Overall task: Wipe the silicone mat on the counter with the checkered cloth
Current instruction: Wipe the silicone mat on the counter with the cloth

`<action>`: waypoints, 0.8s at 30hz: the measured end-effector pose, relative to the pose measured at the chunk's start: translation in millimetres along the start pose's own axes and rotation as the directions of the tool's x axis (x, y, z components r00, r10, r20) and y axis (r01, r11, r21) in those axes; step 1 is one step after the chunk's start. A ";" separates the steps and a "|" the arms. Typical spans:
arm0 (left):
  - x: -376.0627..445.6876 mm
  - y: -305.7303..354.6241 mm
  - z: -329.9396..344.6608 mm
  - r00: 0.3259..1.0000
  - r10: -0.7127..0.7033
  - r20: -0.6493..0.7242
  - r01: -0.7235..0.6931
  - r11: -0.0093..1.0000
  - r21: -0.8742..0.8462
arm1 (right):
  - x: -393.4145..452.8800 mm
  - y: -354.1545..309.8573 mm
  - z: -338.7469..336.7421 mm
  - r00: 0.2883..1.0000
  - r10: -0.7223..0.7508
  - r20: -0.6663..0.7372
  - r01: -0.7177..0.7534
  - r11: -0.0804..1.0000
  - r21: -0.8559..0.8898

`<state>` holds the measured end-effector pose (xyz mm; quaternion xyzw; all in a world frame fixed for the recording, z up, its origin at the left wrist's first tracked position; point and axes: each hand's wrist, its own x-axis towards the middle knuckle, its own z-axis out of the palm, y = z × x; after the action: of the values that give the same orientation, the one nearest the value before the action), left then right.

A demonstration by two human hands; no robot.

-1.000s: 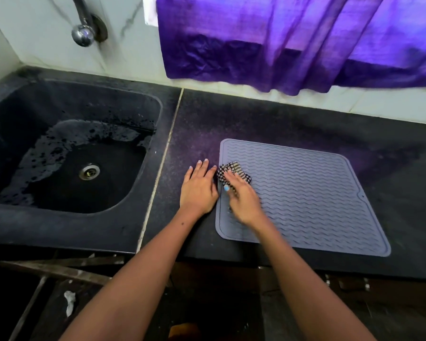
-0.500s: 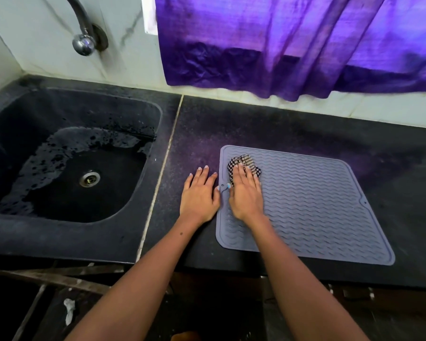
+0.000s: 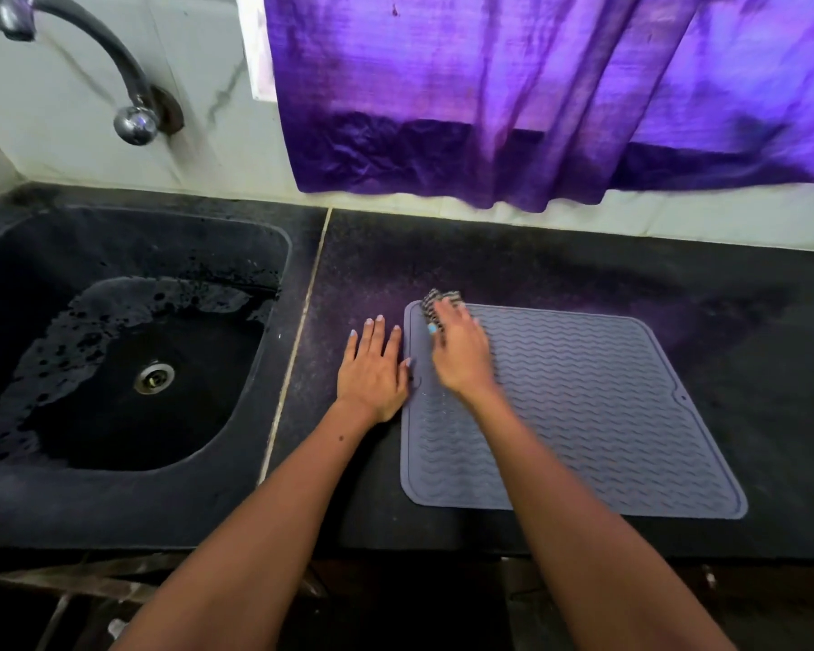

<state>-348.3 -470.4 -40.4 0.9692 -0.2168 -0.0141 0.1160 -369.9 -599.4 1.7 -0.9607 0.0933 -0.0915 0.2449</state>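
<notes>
The right hand (image 3: pixel 459 352) was up at the far left corner of the silicone mat (image 3: pixel 583 415), palm down, fingers laid forward over the bunched checkered cloth (image 3: pixel 435 300) and pressing it onto the mat. Only the far end of the cloth showed past the fingertips, poking just over the mat's far edge. The hand was blurred, so whether the fingers curled round the cloth or merely lay flat on it could not be told. The thumb pointed toward the mat's left rim, a blue-painted nail showing. The right forearm ran diagonally across the mat from its near edge, the wrist held a little above the ridged surface.

The left hand (image 3: pixel 374 368) sat flat on the black counter (image 3: pixel 560 270) just beside the mat's left edge — fingers straight, together, pointing away from the person, gripping nothing. Its thumb reached out to the mat's rim, touching it or very nearly. The left forearm came in straight from the counter's front edge.

The mat itself lay flat on the counter, grey, wavy-ridged, turned slightly askew to the counter's front edge. Well left of the mat was the dark sink (image 3: pixel 128 500) with the tap (image 3: pixel 114 63) above it; beyond the mat — a purple curtain (image 3: pixel 513 86) hung against the wall.
</notes>
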 end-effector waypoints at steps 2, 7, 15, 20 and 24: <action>4.8 -2.4 3.8 0.999 0.021 0.027 -0.022 1.000 0.012 | -8.6 2.6 20.7 0.993 -0.044 0.111 0.064 0.982 -0.180; 5.7 -3.3 11.7 1.000 0.014 -0.004 -0.014 1.000 0.011 | -3.8 13.5 30.4 0.986 -0.060 0.153 0.083 0.986 -0.148; 4.9 -6.1 9.6 0.998 0.011 -0.059 -0.017 0.994 -0.105 | 38.5 15.8 -39.1 0.907 0.390 0.159 -0.348 0.481 0.805; 4.0 -5.9 10.6 0.997 -0.004 -0.076 -0.005 0.993 -0.117 | 11.4 30.8 -18.8 0.988 0.127 -0.090 -0.118 0.988 0.104; 4.4 -5.8 10.0 0.997 -0.017 -0.076 0.009 0.994 -0.107 | -10.0 46.2 6.4 0.992 0.017 0.128 0.010 0.978 -0.208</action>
<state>-342.6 -469.4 -51.3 0.9629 -0.2046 0.0110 0.1756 -384.4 -634.1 -27.7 -0.9848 0.0882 -0.0186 0.1486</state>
